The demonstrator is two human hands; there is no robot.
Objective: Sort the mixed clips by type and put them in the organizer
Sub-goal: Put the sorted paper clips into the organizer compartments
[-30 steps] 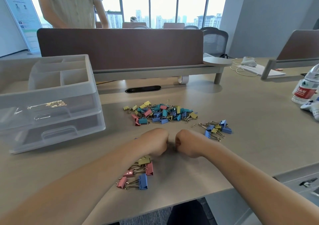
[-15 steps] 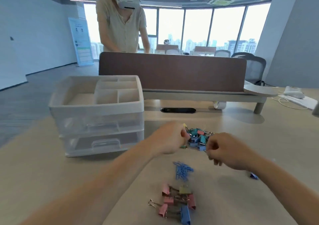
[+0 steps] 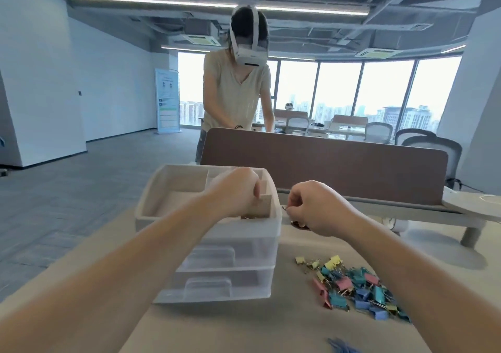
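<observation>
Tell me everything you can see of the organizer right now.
The organizer is a translucent white plastic box standing upright on the beige table, left of the clip pile. Its open top tray is split by dividers into several compartments; below sit two drawers with handles, both shut. The left hand reaches into a front right compartment, fingers curled; what it holds is hidden. The right hand, pinching a small clip, hovers beside the right wall, not touching.

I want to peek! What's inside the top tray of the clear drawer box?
Dividers split the organizer's top tray into compartments; the big left one shows only its bare floor. The left hand covers the right-front compartments, so what lies there is hidden.
</observation>
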